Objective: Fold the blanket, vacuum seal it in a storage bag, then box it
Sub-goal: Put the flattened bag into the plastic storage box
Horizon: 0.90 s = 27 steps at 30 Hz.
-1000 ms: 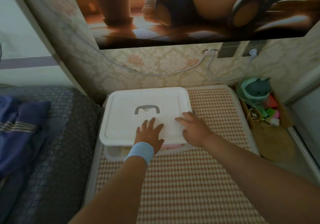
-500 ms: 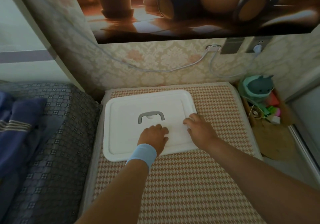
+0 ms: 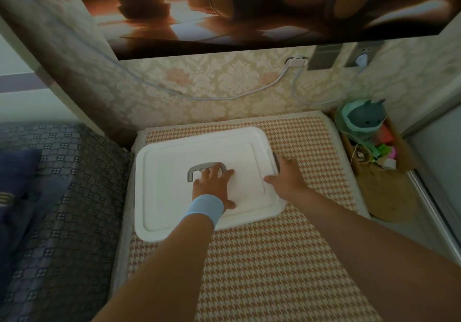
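**Two hands on a closed storage box**

1. Storage box (image 3: pixel 164 192): white, rectangular, rounded corners. Lid on, contents hidden beneath it. Sits on the houndstooth mat (image 3: pixel 249 272), close to the wallpapered wall.
2. Handle (image 3: pixel 192 172): grey, arched, lying flat at the centre of the box lid.
3. Latch (image 3: pixel 276 162): grey, on the right edge of the box.
4. Left hand (image 3: pixel 212 184): palm down on the box lid, fingers (image 3: pixel 225 172) straight and spread wide, tips touching the handle; grips nothing. Light-blue wristband (image 3: pixel 207 208) at the wrist.
5. Right hand (image 3: pixel 287 177): resting on the right edge of the box, thumb lying on the lid, fingers extended and loose, tips beside the latch; holds nothing.
6. Patterned grey cover (image 3: pixel 62 197): left of the box, with dark blue cloth (image 3: pixel 15 172) on its far left side.
7. Shark-shaped toy (image 3: pixel 366 119): right of the box, well apart, above a clutter of small coloured items (image 3: pixel 384 149).
8. White cables (image 3: pixel 224 97): strung along the wall behind the box, beneath a large poster (image 3: pixel 249 10).
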Tool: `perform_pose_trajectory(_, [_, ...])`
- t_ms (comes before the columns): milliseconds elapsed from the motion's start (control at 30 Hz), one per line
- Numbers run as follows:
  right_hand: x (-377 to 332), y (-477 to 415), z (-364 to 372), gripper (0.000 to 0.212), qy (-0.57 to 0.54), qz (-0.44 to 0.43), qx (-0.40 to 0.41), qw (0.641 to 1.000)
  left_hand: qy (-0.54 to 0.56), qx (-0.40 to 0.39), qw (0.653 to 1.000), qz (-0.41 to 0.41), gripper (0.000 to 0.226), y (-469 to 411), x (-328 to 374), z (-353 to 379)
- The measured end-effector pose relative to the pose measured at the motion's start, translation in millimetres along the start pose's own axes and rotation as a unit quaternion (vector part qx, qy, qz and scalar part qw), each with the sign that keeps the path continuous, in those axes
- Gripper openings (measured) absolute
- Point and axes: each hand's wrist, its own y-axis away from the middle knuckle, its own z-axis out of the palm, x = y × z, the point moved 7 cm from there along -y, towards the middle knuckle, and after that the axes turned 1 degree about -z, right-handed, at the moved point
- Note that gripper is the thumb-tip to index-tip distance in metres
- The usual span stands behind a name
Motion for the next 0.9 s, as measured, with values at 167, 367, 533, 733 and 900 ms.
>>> perform_pose_trajectory(167, [-16, 9, -6, 0.041, 0.122, -0.110, 0.085, 0.983, 0.004, 0.006, 1.000, 0.004, 0.095, -1, 1, -3])
perform_pose_trajectory(367, [-41, 22, 0, 0.052, 0.267, -0.095, 0.117, 0.952, 0.023, 0.024, 0.999, 0.018, 0.090, 4, -5, -1])
perform_pose_trajectory(533, [-98, 57, 55, 0.056, 0.280, -0.288, 0.045, 0.915, 0.189, 0.145, 0.970, -0.044, 0.047, 24, -50, -8])
perform_pose_trajectory(733, [-147, 80, 144, 0.081, 0.332, -0.360, -0.103, 0.866, 0.125, 0.178, 0.972, -0.095, 0.045, 45, -132, 1])
perform_pose_trajectory(900, [-137, 79, 178, 0.095, 0.382, -0.340, -0.148, 0.846, 0.139, 0.164, 0.963, -0.165, 0.048, 60, -172, 12])
